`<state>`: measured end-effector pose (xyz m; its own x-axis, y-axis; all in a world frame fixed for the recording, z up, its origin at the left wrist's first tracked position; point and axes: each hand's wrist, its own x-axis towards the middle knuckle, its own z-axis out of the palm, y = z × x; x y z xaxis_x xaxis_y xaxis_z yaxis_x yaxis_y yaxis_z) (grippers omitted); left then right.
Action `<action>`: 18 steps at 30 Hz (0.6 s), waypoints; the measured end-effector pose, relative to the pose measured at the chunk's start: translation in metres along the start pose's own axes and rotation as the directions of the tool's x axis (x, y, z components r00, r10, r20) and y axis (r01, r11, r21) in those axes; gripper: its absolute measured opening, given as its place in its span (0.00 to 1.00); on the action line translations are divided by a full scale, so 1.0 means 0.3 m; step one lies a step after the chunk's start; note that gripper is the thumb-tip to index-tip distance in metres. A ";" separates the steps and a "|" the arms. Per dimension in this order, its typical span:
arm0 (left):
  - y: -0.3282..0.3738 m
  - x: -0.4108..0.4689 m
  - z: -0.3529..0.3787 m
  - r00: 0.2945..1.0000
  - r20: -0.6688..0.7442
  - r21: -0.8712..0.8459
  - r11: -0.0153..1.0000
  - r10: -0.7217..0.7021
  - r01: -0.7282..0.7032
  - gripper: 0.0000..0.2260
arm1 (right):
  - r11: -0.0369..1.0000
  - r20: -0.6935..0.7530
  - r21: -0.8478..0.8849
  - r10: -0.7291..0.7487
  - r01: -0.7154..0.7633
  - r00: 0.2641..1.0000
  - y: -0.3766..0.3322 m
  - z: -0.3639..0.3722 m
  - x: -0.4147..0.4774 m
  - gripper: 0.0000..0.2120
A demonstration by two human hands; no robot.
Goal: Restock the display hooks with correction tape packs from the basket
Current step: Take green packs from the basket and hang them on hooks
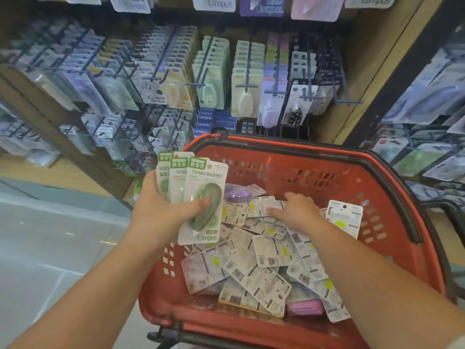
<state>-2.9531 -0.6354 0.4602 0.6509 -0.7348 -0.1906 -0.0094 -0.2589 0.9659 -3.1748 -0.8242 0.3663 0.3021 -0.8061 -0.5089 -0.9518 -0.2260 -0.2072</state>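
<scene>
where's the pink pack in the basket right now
In the head view, the pink pack lies at the near right of the red basket, half buried under face-down packs, below the right forearm.

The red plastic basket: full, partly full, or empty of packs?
Partly full. The red plastic basket holds a loose pile of white card-backed packs across its bottom, well below the rim; its perforated back wall shows.
</scene>
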 end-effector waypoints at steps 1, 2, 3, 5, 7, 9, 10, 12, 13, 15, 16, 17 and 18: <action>-0.002 -0.005 0.001 1.000 -0.003 0.016 1.000 0.003 -0.003 0.42 | 0.998 -0.049 -0.055 0.038 -0.040 0.998 -0.005 0.007 0.007 0.43; -0.002 -0.010 0.002 1.000 -0.006 0.032 0.999 0.004 -0.004 0.40 | 0.992 -0.070 -0.110 0.057 -0.065 0.996 -0.011 0.012 0.010 0.45; -0.005 -0.012 0.004 1.000 -0.003 0.044 0.999 0.005 -0.005 0.39 | 0.986 -0.064 -0.157 0.051 -0.061 0.997 -0.015 0.016 0.012 0.46; -0.001 -0.017 0.009 1.000 0.004 0.065 0.998 -0.002 0.001 0.39 | 0.986 0.028 -0.165 0.006 -0.002 1.000 -0.009 0.019 0.009 0.48; -0.006 -0.010 0.006 1.000 0.002 0.070 0.997 -0.013 0.012 0.39 | 0.996 0.125 -0.084 -0.027 0.038 0.992 0.012 0.013 0.007 0.50; -0.009 -0.003 0.005 1.000 0.006 0.075 0.997 -0.020 0.020 0.39 | 0.998 0.130 -0.013 -0.062 0.065 0.990 0.044 -0.010 0.003 0.50; -0.010 0.002 0.006 1.000 0.008 0.081 0.996 -0.026 0.025 0.40 | 0.996 0.125 -0.002 -0.083 0.084 0.989 0.065 -0.023 0.002 0.49; -0.008 0.005 0.015 0.999 0.014 0.088 0.995 -0.038 0.037 0.40 | 0.992 0.123 -0.022 -0.121 0.125 0.985 0.103 -0.044 -0.009 0.40; -0.009 0.007 0.021 0.999 0.019 0.092 0.995 -0.044 0.043 0.40 | 0.990 0.115 -0.022 -0.134 0.137 0.984 0.116 -0.050 -0.018 0.34; -0.011 0.013 0.032 0.998 0.013 0.122 0.991 -0.055 0.053 0.39 | 0.988 0.049 0.051 -0.148 0.145 0.988 0.127 -0.058 -0.033 0.24; -0.010 0.017 0.039 0.998 0.009 0.142 0.988 -0.055 0.053 0.40 | 0.982 -0.007 0.100 -0.158 0.158 0.987 0.127 -0.063 -0.041 0.19; -0.012 0.021 0.046 0.999 0.012 0.150 0.987 -0.053 0.051 0.41 | 0.973 -0.069 0.151 -0.168 0.177 0.983 0.123 -0.069 -0.047 0.14; -0.011 0.024 0.055 0.998 0.017 0.149 0.987 -0.055 0.052 0.42 | 0.959 -0.125 0.208 -0.170 0.193 0.978 0.121 -0.080 -0.058 0.09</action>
<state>-2.9608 -0.6500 0.4529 0.6377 -0.7298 -0.2465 -0.0887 -0.3875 0.9176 -3.2158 -0.8316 0.3877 0.4506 -0.8178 -0.3580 -0.8433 -0.2585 -0.4711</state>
